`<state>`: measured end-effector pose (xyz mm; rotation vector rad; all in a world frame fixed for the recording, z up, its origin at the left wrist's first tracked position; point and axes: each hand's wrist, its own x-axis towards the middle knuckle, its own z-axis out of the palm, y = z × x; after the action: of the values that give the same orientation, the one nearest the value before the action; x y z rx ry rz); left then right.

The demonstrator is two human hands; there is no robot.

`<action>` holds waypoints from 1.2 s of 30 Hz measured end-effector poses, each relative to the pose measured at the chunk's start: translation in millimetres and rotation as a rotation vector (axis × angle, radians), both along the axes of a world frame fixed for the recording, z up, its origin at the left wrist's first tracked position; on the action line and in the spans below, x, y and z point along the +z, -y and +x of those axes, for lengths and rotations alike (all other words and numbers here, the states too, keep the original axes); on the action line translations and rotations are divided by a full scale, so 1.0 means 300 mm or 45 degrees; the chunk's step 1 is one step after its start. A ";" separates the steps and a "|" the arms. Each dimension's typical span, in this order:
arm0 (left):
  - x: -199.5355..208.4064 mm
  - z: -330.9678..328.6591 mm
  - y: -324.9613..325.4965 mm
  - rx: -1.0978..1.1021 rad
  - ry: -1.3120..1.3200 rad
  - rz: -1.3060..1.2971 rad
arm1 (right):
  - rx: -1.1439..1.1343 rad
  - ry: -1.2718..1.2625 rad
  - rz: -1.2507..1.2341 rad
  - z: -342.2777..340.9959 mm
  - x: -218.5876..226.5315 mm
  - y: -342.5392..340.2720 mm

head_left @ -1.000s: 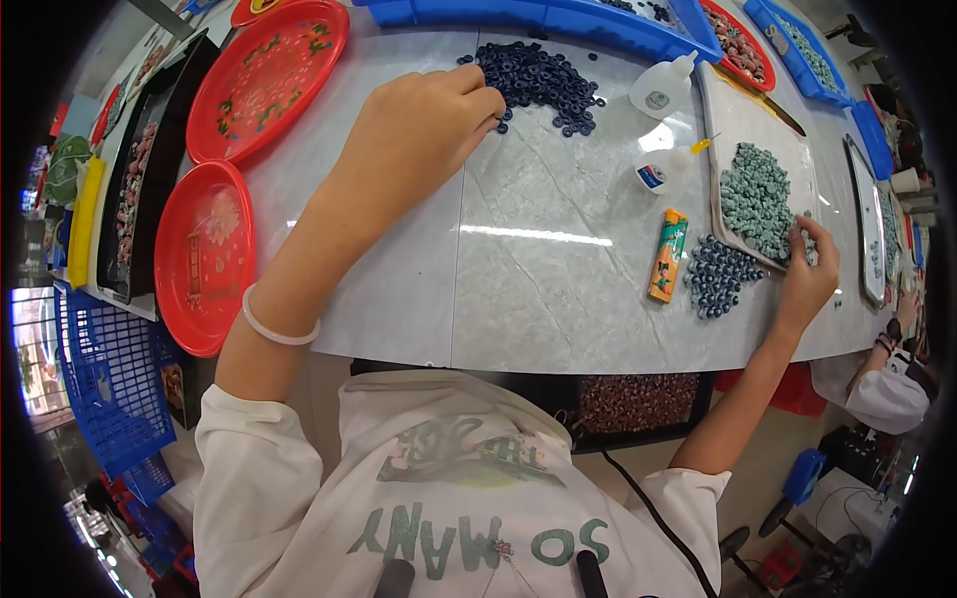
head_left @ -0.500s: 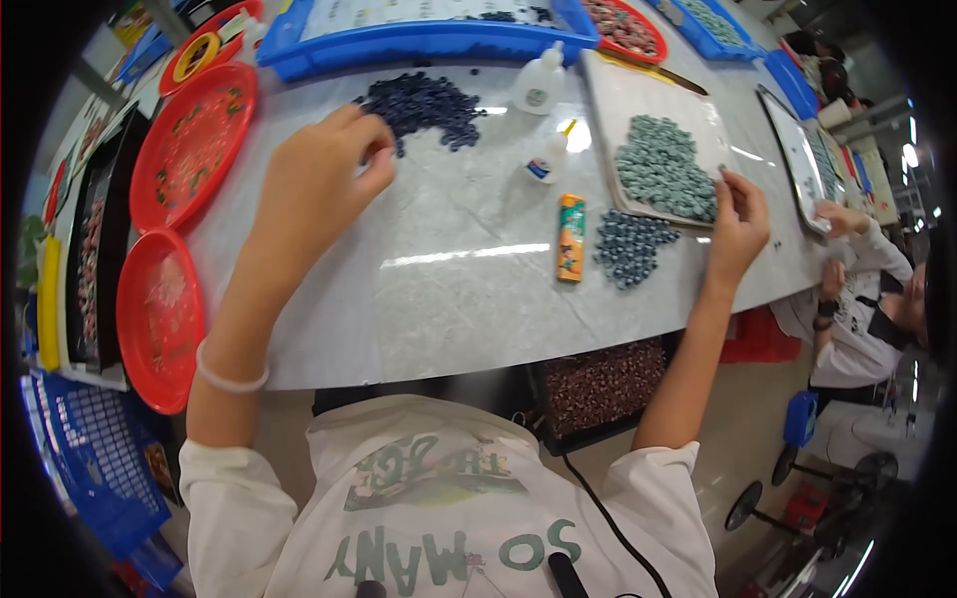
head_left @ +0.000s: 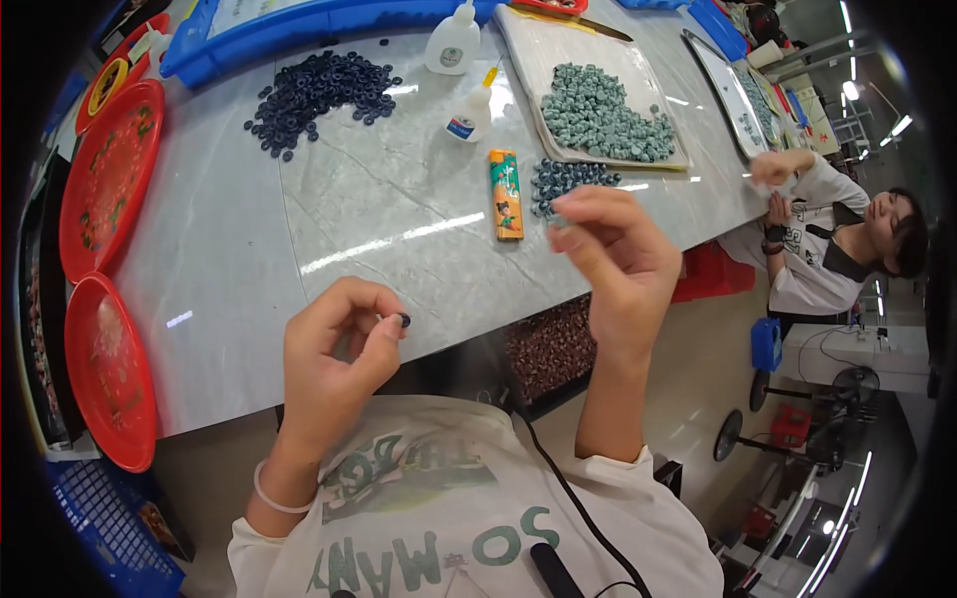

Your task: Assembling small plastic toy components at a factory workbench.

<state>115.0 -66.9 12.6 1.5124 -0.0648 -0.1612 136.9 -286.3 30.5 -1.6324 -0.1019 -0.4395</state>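
Our left hand (head_left: 334, 349) pinches a small dark ring (head_left: 404, 320) at the table's (head_left: 329, 229) near edge; our right hand (head_left: 613, 254), fingers pressed together, grips something tiny near the lighter (head_left: 505, 193).

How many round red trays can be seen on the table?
2. One red tray lies at the table's left edge, further from the person; the second red tray lies just below it, nearer the person. More may be hidden beyond the rim.
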 end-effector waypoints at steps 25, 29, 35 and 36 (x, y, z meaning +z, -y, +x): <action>-0.028 0.010 -0.040 -0.062 0.017 -0.230 | 0.313 0.294 -0.522 -0.051 -0.021 -0.249; -0.032 0.014 -0.045 -0.098 -0.008 -0.306 | 0.293 0.329 -0.538 -0.051 -0.018 -0.250; -0.048 0.020 -0.063 -0.183 -0.019 -0.415 | 0.314 0.334 -0.456 -0.051 -0.015 -0.249; -0.049 0.022 -0.066 -0.189 -0.011 -0.412 | 0.320 0.333 -0.437 -0.052 -0.015 -0.249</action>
<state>121.5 -47.2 -2.0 1.1835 -0.1879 -0.2630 121.2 -211.5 25.9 -1.8593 -0.6004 -0.4562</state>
